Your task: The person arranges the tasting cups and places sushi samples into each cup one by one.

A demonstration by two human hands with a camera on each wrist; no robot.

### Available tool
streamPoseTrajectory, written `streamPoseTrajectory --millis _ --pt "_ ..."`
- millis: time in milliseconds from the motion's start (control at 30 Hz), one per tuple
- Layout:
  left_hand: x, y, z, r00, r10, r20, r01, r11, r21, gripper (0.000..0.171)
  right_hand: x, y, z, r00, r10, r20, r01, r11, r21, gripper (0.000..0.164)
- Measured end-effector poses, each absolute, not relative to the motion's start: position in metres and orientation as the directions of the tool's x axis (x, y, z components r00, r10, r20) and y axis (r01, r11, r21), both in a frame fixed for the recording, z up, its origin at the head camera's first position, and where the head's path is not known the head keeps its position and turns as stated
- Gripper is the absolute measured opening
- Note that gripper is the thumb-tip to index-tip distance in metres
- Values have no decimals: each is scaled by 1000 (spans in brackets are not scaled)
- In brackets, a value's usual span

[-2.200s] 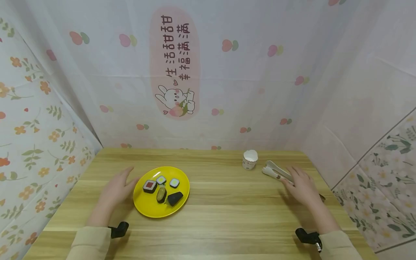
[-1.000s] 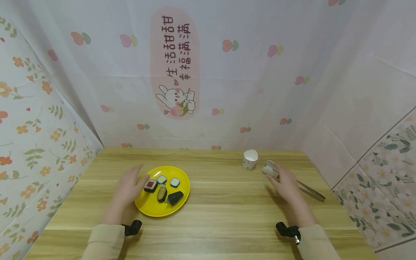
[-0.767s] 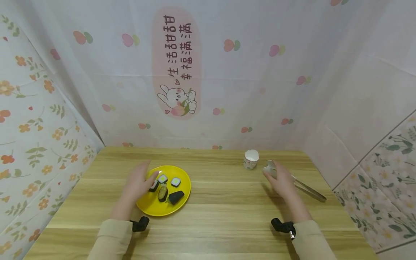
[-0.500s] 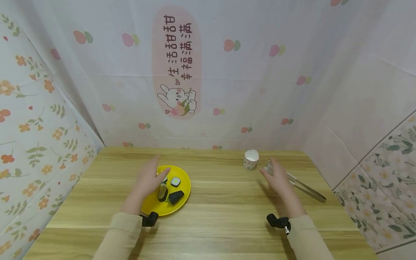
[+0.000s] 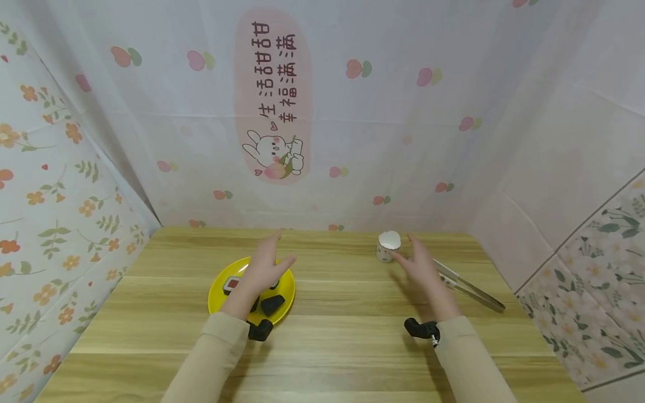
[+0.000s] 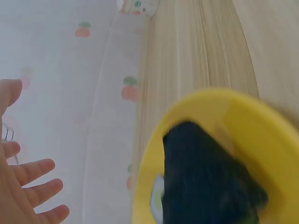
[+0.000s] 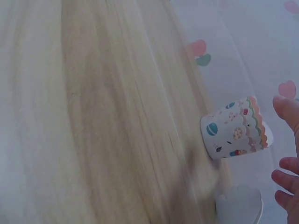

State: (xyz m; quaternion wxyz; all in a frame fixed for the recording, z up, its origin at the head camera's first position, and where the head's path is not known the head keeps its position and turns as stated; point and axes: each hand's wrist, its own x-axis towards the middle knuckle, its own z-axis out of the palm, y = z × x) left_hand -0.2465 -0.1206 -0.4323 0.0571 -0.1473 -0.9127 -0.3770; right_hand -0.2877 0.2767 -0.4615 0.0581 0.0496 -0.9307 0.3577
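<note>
My left hand (image 5: 263, 270) hovers over the yellow plate (image 5: 218, 305), fingers spread and holding nothing. Sushi pieces lie on the plate: one has a red centre (image 5: 232, 284), and a dark wedge-shaped piece (image 5: 272, 305) sits near the front. My hand covers others in the head view. In the left wrist view, the dark piece (image 6: 201, 172) is blurred and close, with the hand (image 6: 28, 186) at the left edge. My right hand (image 5: 424, 268) is beside a patterned paper cup (image 7: 233, 128), thumb and fingers apart. Whether the thumb touches the cup is unclear. Several scalloped rims show, as if cups are nested.
Tongs (image 5: 473, 291) lie on the wooden table (image 5: 342, 336) at the right, partly behind my right hand; their white tip (image 7: 240, 205) shows near the cup. A printed curtain (image 5: 353, 140) hangs along the table's back edge.
My left hand has travelled right from the plate's left side to above it. My right hand has shifted left from the tongs toward the cup. Plate, cup and tongs stay put.
</note>
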Motion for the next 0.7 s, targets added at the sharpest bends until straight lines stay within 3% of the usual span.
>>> streamPoseTrajectory --millis 500,700 --pt "-268 -66 -433 -954 272 125 243 460 854 82 -310 274 -457 -989 -111 93 -145 712 -687 91" --pt "-276 -46 -431 -931 332 150 292 434 852 83 -317 272 -454 -986 -140 86 -160 702 -694 93"
